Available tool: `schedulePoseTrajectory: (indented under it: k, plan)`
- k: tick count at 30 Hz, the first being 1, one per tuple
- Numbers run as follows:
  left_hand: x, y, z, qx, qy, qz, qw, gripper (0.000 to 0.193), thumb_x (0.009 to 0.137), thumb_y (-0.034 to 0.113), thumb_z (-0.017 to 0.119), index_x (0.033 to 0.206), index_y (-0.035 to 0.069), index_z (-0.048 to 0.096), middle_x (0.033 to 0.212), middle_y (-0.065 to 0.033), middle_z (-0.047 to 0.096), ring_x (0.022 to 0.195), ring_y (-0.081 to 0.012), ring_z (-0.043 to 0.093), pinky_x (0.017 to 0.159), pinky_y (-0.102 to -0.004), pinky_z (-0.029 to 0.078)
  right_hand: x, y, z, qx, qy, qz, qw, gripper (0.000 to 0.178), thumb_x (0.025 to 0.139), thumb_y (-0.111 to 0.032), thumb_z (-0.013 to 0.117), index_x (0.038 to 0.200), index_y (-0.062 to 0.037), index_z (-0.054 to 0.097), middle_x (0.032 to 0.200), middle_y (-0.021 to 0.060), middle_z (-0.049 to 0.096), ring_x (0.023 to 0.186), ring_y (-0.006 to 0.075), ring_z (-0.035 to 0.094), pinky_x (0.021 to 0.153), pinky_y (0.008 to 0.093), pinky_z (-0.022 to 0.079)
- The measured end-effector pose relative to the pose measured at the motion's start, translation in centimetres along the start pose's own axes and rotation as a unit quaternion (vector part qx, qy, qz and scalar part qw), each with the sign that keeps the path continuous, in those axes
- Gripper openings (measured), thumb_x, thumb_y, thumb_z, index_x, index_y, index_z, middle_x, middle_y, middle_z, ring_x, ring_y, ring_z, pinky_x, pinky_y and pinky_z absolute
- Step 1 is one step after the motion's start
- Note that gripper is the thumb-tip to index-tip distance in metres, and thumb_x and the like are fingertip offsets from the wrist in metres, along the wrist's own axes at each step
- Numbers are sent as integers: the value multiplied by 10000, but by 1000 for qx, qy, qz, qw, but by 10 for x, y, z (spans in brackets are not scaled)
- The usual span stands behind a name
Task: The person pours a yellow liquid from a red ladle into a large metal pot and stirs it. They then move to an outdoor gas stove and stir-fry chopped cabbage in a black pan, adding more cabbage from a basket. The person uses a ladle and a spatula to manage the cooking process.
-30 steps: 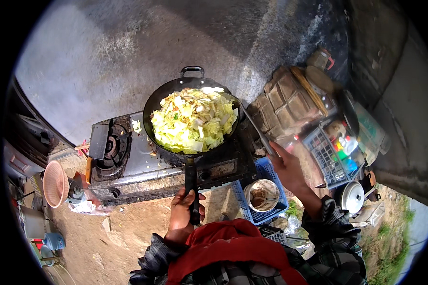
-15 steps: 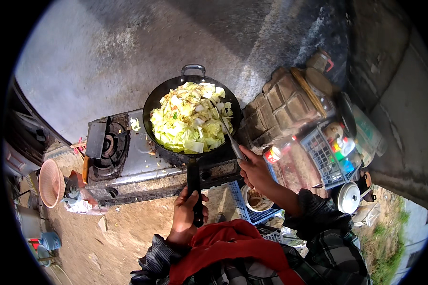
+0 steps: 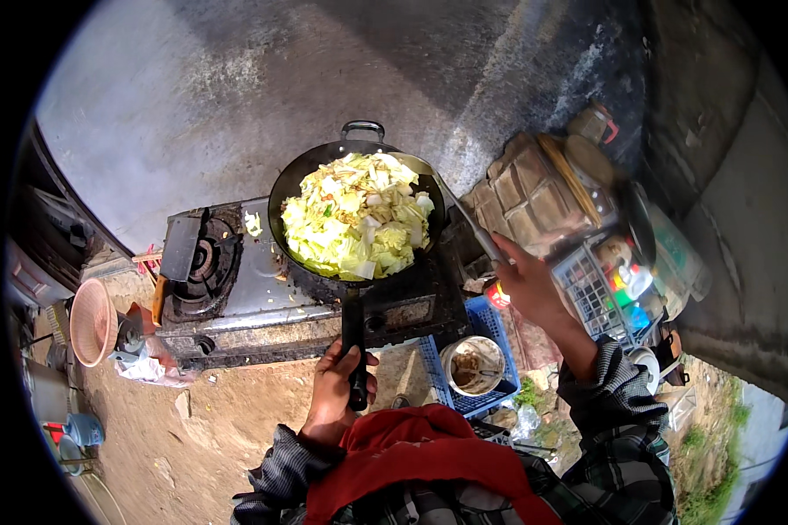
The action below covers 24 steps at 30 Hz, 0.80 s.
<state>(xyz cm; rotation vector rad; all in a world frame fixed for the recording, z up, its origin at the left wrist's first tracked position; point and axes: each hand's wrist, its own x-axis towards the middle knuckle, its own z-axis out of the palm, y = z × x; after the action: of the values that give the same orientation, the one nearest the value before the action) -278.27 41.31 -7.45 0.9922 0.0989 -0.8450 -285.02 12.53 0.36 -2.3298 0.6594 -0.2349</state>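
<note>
A black wok (image 3: 279, 201) heaped with chopped cabbage (image 3: 355, 219) sits on the right side of a gas stove (image 3: 267, 284). My left hand (image 3: 334, 385) is wrapped round the wok's black handle (image 3: 353, 337), which points toward me. In my right hand (image 3: 527, 280) is a metal spatula (image 3: 471, 219), held by its long shaft. Its blade reaches over the wok's far right rim, at the edge of the cabbage. A few bits of cabbage (image 3: 253, 224) lie on the stove top left of the wok.
A cleaver (image 3: 179, 249) with a wooden handle lies across the left burner (image 3: 206, 262). Left of the stove is a pink basket (image 3: 94, 322). Bricks (image 3: 518, 182) and a crate of bottles (image 3: 587, 284) stand at right. Below sits a white bucket (image 3: 496, 360) in a blue crate (image 3: 429, 350).
My right hand has moved right and up, carrying the spatula from inside the cabbage to the wok's far right rim. My left hand keeps its hold on the handle.
</note>
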Motion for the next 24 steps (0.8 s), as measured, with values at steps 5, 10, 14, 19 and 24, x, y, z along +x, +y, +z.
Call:
schedulePoseTrajectory:
  k: [5,10,14,19,24]
  plan:
    - [3,-1,3,5,-12,-2,1000,120,921,162,461,980,58,456,779,-95,578,467,-165,539,376,-289,425,27,31,31,95,-54,46,993,438,876,-199,535,1293,-94,450,748,102,584,555,167,536,540,322,445]
    - [4,-1,0,-11,9,-11,1000,109,916,128,458,1006,75,489,756,-81,576,441,-154,523,354,-279,412,28,23,14,68,-78,24,994,435,852,-144,533,1281,-111,472,732,107,597,575,167,529,580,312,444]
    - [3,-1,-1,-24,1,-7,1000,109,917,126,454,1009,76,485,757,-77,574,440,-155,520,354,-278,410,-3,-18,-69,-110,-57,-111,986,459,806,-65,536,1261,-103,494,832,169,619,701,188,584,668,310,447]
    - [4,-1,-1,-22,-7,-6,1000,117,927,131,433,1024,76,471,767,-77,574,446,-149,519,351,-268,403,-31,-84,-137,-183,-132,-109,968,450,752,-14,577,1196,-87,558,751,168,623,626,189,595,616,301,444]
    - [2,2,0,-24,0,-11,1000,170,928,134,431,1087,78,456,766,-67,566,446,-139,515,352,-261,397,-8,-113,-129,-300,-228,-118,919,429,757,-54,586,1185,-80,568,698,165,617,614,217,603,616,334,450]
